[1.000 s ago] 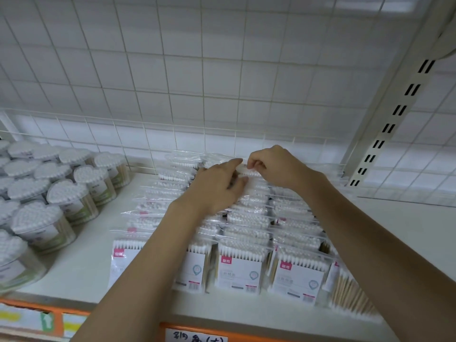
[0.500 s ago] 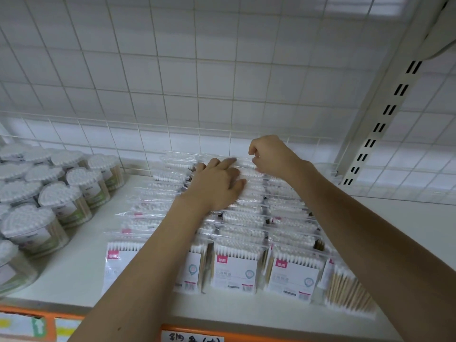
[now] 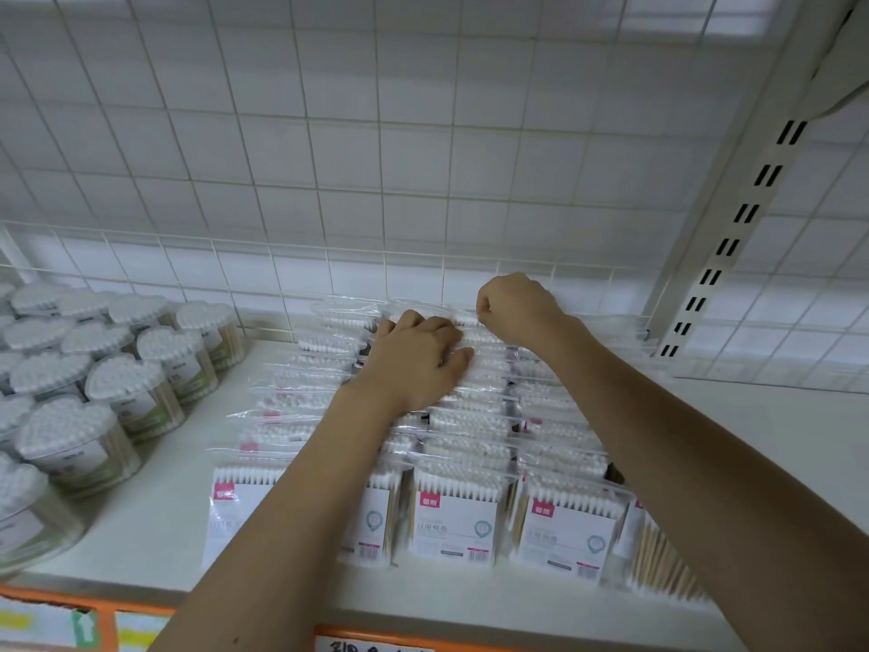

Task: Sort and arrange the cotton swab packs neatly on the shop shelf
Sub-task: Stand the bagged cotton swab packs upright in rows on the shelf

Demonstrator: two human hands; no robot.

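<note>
Both hands are way back on the white shelf (image 3: 141, 520), working the far end of the cotton swab packs (image 3: 454, 520); the packs stand in several rows running from the front edge back to the wire grid panel (image 3: 329, 148). The left hand (image 3: 416, 357) lies palm-down on top of the rear packs, fingers (image 3: 454, 329) roughly straight and close together, pressing on the plastic tops; looks flat, not wrapped round anything. The right hand (image 3: 515, 305) sits just beyond and to the right of those fingers, curled into a fist with the thumb and forefinger pinching at the top edge of the rearmost pack (image 3: 463, 317), right by the grid; it's a bit blurry so I can't make out exactly how much plastic it's got. Front packs with the pink tags are nearest the camera, well behind both wrists. Off to the left of the left-hand fingers there's a bunch of heart-shaped swab tubs (image 3: 127, 397); a slotted upright (image 3: 733, 228) rises to the right of the right hand; orange price strip (image 3: 108, 614) along the shelf front.
</note>
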